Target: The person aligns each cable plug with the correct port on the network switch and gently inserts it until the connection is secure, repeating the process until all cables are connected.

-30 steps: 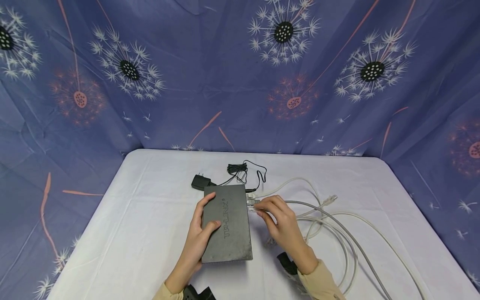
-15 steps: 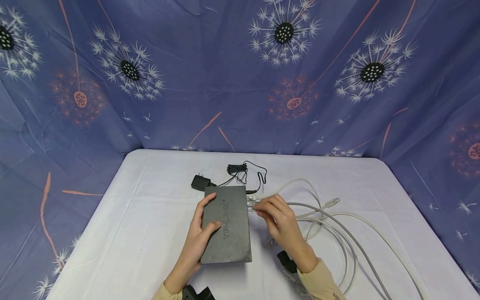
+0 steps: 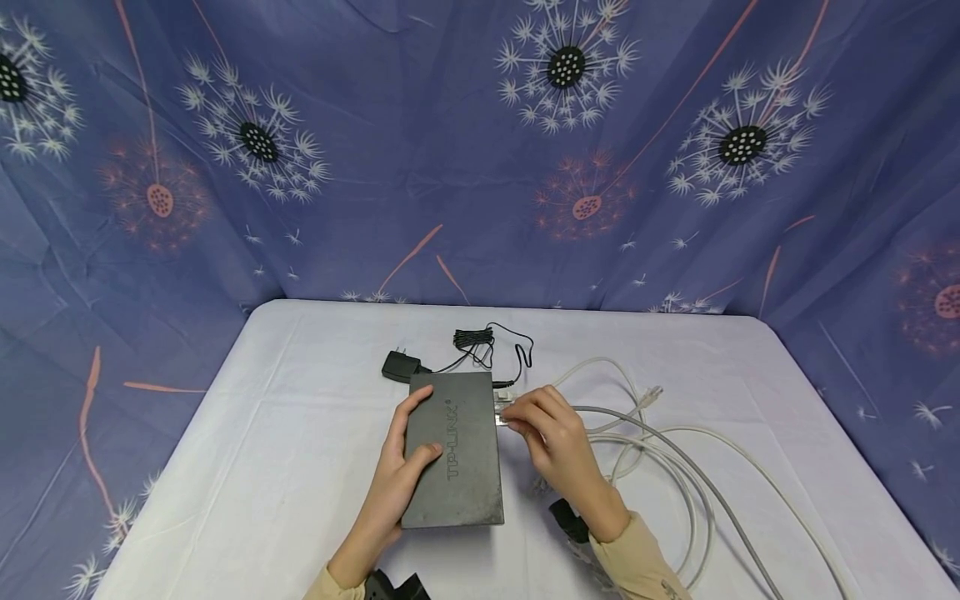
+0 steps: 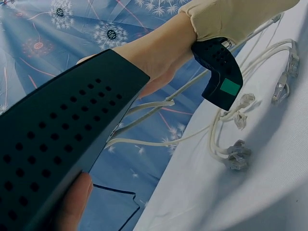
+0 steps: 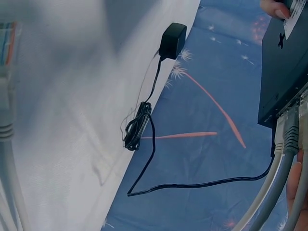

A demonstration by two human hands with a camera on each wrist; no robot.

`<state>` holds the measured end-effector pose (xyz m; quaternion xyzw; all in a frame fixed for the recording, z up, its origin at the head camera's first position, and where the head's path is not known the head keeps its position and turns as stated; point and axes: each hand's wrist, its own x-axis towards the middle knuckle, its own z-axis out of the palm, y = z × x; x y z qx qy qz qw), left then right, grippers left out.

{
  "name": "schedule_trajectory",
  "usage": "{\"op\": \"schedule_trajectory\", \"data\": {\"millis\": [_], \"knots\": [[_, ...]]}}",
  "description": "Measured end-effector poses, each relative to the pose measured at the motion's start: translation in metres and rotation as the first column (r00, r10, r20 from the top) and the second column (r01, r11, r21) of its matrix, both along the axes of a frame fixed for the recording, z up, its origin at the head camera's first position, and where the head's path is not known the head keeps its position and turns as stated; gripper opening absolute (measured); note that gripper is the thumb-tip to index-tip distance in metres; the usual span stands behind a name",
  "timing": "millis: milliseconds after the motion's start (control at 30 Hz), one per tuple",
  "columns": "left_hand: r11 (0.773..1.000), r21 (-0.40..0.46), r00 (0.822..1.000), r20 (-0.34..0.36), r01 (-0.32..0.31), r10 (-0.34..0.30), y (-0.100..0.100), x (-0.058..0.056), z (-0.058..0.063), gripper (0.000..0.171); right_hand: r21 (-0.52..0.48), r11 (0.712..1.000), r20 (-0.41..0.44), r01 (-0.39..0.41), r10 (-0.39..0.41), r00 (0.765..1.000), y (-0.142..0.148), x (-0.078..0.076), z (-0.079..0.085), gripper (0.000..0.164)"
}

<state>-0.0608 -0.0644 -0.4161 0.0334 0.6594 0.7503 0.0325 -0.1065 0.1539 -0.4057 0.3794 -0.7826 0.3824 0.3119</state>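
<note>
A dark grey TP-LINK network switch (image 3: 457, 475) is raised over the table, gripped along its left side by my left hand (image 3: 392, 471), thumb on top. At the switch's right edge, my right hand (image 3: 557, 437) pinches the plug end of a network cable (image 5: 303, 120) at a port. Beside it, a grey network cable (image 5: 289, 137) and a white network cable (image 5: 276, 156) run into neighbouring ports. A thin black power cord (image 5: 207, 185) also enters that side. My right fingers hide much of the pinched plug in the head view.
The black power adapter (image 3: 401, 366) and its bundled cord (image 3: 474, 337) lie behind the switch. Loops of pale cable (image 3: 693, 508) cover the right of the white table (image 3: 225, 467). Several loose clear plugs (image 4: 238, 156) lie under my right forearm. A patterned blue cloth (image 3: 420, 167) hangs behind.
My right hand has moved slightly left, closer to the switch's ports. A loose cable end on the right has shifted a little left. My left hand and the switch have barely moved.
</note>
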Motion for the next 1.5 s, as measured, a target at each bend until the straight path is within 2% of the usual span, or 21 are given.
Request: {"op": "schedule_trajectory", "data": {"millis": [133,267,533,1167,1400,1500], "knots": [[1.000,-0.021,1.000,-0.002,-0.001,0.001,0.000,0.000,0.001,0.070,0.001,1.000,0.016,0.007,-0.007,1.000,-0.001,0.000,0.001,0.016],[0.999,-0.042,1.000,0.004,0.009,-0.008,0.001,0.001,0.002,0.070,0.010,1.000,0.028,0.025,-0.026,0.999,-0.002,0.001,0.002,0.003],[0.998,-0.056,1.000,0.005,0.028,-0.028,0.002,0.002,0.004,0.068,-0.012,0.999,0.017,0.052,-0.052,0.999,-0.005,0.001,0.004,0.012],[0.994,-0.088,0.998,0.014,0.057,-0.056,0.001,0.001,0.009,0.066,-0.034,0.999,0.003,0.038,-0.038,0.999,-0.010,-0.002,0.003,0.008],[0.996,-0.083,0.999,0.024,0.044,-0.042,0.000,0.001,0.008,0.067,-0.012,0.999,0.019,0.035,-0.035,0.999,-0.010,-0.003,0.003,0.011],[0.995,-0.089,0.999,0.023,0.034,-0.032,0.000,0.000,0.008,0.067,-0.007,1.000,0.019,0.030,-0.030,0.999,-0.011,-0.003,0.004,0.004]]}}
